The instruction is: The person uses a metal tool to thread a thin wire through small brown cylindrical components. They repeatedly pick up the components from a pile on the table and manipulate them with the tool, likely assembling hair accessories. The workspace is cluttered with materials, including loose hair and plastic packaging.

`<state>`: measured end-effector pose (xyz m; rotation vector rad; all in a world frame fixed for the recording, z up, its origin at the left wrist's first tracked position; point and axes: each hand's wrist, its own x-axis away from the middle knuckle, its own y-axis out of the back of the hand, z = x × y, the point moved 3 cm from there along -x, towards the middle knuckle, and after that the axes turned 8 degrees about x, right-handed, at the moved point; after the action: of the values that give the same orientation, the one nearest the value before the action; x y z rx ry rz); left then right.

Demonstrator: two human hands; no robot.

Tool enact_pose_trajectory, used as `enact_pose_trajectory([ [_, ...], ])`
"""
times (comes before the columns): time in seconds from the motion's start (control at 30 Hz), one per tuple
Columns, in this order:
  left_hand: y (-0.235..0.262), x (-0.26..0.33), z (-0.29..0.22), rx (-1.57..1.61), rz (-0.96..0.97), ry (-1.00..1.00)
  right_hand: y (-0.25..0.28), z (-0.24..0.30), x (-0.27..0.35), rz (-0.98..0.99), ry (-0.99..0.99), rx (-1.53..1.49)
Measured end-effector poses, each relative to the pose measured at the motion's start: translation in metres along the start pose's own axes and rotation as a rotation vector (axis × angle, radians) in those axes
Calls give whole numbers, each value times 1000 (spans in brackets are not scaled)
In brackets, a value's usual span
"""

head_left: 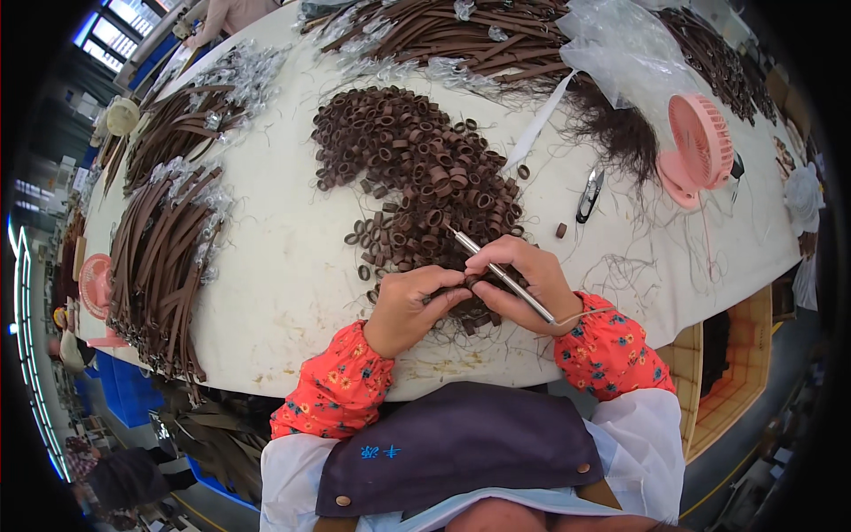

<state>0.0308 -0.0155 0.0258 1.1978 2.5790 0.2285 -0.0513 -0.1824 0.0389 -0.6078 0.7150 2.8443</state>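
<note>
Nearest the body, both hands work at the table's (292, 293) front edge, over the near end of a pile of small brown loops (417, 168). The left hand (409, 306) is curled, its fingertips pinching a brown loop (461, 285) between the two hands. The right hand (523, 279) is closed around a thin metal tool (496, 269), which slants from above the knuckles down past the wrist; its fingertips also meet the loop. Red flowered sleeves cover both forearms.

Just beyond the hands, the loops spread up the middle of the white table in a dense heap, with loose ones scattered along its left side. To the right of the heap lie small snips (589, 193), and further right a pink fan (696, 151) stands near the table's edge. On the left, bundles of brown straps (164, 257) lie in fans. At the far end are more straps (461, 35), a tangle of dark thread (620, 133) and a clear plastic bag (620, 44).
</note>
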Motion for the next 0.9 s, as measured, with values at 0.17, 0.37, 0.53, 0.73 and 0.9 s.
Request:
enact_pose_trajectory([
  [0.17, 6, -2, -1, 77, -23, 44, -3, -11, 6, 9, -227, -237],
  [0.37, 23, -6, 1, -294, -51, -97, 1, -14, 3, -64, -290, -257],
  [0.53, 23, -4, -18, -332, -177, -119, 0, -17, 5, -114, -230, -214],
  [0.73, -11, 3, 1, 339, -107, 50, -1, -10, 3, -81, -32, -38],
  [0.9, -5, 1, 3, 262, -49, 76, -1, -8, 5, -56, 21, 6],
])
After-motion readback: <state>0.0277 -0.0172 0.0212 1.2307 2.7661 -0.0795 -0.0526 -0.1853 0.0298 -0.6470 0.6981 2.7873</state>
